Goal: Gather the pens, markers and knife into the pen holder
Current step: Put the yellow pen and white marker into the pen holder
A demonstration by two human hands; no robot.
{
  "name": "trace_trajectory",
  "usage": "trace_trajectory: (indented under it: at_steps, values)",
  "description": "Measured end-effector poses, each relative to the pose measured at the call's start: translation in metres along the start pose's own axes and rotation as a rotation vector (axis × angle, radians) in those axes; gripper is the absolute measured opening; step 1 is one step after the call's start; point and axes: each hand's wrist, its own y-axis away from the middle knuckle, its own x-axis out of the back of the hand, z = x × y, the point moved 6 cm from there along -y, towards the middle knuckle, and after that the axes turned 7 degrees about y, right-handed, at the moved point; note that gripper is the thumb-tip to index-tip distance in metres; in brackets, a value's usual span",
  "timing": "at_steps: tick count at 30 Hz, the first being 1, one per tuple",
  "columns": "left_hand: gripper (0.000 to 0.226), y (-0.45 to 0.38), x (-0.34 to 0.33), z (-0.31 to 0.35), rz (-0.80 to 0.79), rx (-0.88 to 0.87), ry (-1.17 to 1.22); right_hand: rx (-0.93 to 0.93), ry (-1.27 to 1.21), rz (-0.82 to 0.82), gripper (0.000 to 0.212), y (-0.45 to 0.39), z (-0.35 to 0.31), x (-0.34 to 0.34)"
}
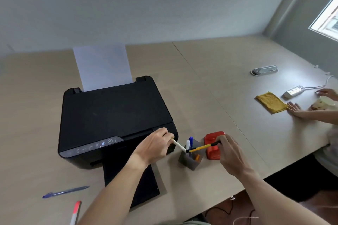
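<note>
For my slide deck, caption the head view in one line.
Both hands lower a white pen and yellow pen into the grey pen holder.

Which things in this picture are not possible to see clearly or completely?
- Head view: lower ends of the pens inside the gray pen holder, hidden by its wall.
- Red-and-white marker, cut off by the bottom edge.
- Butt of the white pen, covered by the left hand.
- Labels on the printer buttons, too small.
- Second person at the right, cut off by the edge.

Red-capped marker (pixel 75 212) — cut off by bottom edge.
</note>
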Motion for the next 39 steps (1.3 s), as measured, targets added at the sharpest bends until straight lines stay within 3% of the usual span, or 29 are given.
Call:
trace_trajectory:
  at_steps: [5, 11, 15, 20, 22, 25, 29, 33, 36, 39]
  values:
    - [0.015, -0.017, -0.018, 0.010, -0.082, -0.040, -0.019, -0.005, -0.024, -0.010, 0.013, 0.003, -0.006, -0.011]
    - [0.020, -0.031, -0.029, 0.023, -0.141, -0.049, -0.085, 0.030, 0.037, 0.009, 0.021, 0.003, -0.021, -0.012]
    - [0.019, -0.033, -0.035, 0.026, -0.156, -0.048, -0.124, -0.047, 0.037, 0.032, 0.033, 0.002, -0.009, -0.008]
    - [0.025, -0.013, -0.035, 0.025, -0.108, -0.064, -0.025, -0.074, 0.074, 0.019, 0.030, 0.000, -0.005, -0.012]
    - [0.028, 0.006, -0.033, 0.021, -0.102, -0.068, 0.022, -0.037, 0.130, -0.014, 0.038, -0.001, -0.009, -0.017]
    - [0.020, 0.044, -0.026, 0.008, -0.110, -0.039, 0.092, 0.007, 0.159, -0.032, 0.041, 0.000, -0.017, -0.026]
    - [0.017, 0.098, -0.011, -0.018, -0.149, 0.053, 0.082, 0.021, 0.141, -0.026, 0.043, 0.005, -0.028, -0.042]
    - [0.017, 0.148, 0.019, -0.047, -0.067, 0.219, 0.057, -0.359, -0.117, 0.028, 0.030, 0.017, -0.042, -0.043]
    - [0.007, 0.192, 0.042, -0.069, 0.024, 0.418, 0.039, -0.173, -0.086, -0.039, 0.008, 0.026, -0.093, -0.055]
    - [0.005, 0.239, 0.060, -0.081, 0.069, 0.613, -0.029, 0.102, -0.020, -0.311, 0.020, 0.025, -0.144, -0.088]
